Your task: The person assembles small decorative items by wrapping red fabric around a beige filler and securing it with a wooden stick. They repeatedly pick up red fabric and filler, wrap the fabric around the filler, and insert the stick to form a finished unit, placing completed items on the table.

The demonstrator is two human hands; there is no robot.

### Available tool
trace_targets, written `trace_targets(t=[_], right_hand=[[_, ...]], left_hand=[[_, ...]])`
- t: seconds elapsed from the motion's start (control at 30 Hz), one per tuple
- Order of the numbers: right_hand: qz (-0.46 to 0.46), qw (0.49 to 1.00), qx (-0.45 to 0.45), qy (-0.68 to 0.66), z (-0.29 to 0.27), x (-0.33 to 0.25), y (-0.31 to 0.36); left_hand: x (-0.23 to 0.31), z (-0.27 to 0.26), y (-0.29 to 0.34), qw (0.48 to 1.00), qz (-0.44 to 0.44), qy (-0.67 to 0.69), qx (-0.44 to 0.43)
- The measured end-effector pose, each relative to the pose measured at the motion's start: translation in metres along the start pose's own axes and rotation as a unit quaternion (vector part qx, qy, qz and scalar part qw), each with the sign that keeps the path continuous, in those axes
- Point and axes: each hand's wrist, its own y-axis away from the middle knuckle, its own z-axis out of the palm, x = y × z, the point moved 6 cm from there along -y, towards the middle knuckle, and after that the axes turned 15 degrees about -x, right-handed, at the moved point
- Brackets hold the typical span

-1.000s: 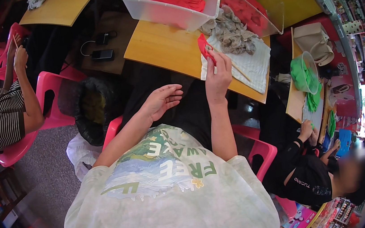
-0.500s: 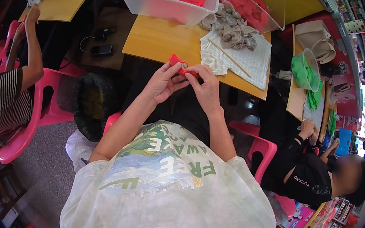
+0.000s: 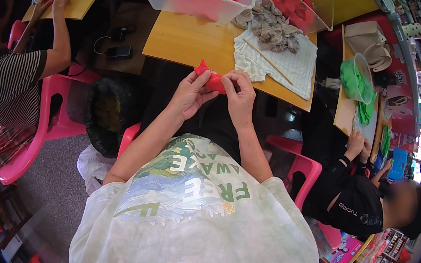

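A small red piece (image 3: 214, 83), seemingly soft cloth, is stretched between my two hands in front of the near table edge. My left hand (image 3: 189, 94) pinches its left end between thumb and fingers, and a pointed red tip sticks up above them. My right hand (image 3: 240, 96) grips the right end with thumb and bent fingers. Closest beyond the hands is a white cloth (image 3: 294, 70) on the yellow table (image 3: 179, 41). On that cloth lie a thin wooden stick (image 3: 268, 61) and a crumpled grey-brown sheer fabric (image 3: 272, 28).
A clear plastic bin (image 3: 196, 9) of red pieces stands at the back, with another clear bin (image 3: 323, 17) beside it. A black-lined bin (image 3: 98, 136) sits left of me near a pink chair (image 3: 44, 135). Co-workers sit on both sides; a tub of green pieces (image 3: 356, 81) is at right.
The red piece has been turned and now shows a smoother face and a pointed tip; the pale patch in its folds is mostly gone from sight. The co-worker at left has shifted.
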Motion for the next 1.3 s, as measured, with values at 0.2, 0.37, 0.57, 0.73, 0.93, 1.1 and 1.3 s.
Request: trace_targets(t=[0.2,0.37,0.57,0.73,0.93,1.1,1.3], right_hand=[[-0.078,0.983,-0.059,0.157,0.001,-0.021,-0.006],[-0.103,0.987,-0.038,0.117,-0.006,-0.027,-0.004],[-0.230,0.940,-0.139,0.211,-0.004,-0.068,-0.002],[-0.185,0.920,-0.129,0.319,-0.017,-0.062,-0.002],[-0.130,0.939,-0.101,0.301,-0.008,-0.057,0.007],[-0.080,0.958,-0.090,0.261,-0.001,-0.041,0.013],[0.102,0.986,-0.028,-0.129,0.006,0.015,0.011]], left_hand=[[0.003,0.000,0.001,0.999,0.002,-0.052,-0.014],[0.002,0.008,0.009,0.993,-0.059,0.066,-0.076],[-0.014,0.012,0.021,0.923,-0.271,0.171,-0.214],[0.000,0.000,0.013,0.972,-0.205,0.032,-0.114],[0.009,0.002,0.010,0.993,-0.090,-0.052,-0.055],[0.013,0.005,0.009,0.996,-0.021,-0.075,-0.043],[0.007,0.003,0.012,0.982,0.015,-0.185,-0.016]])
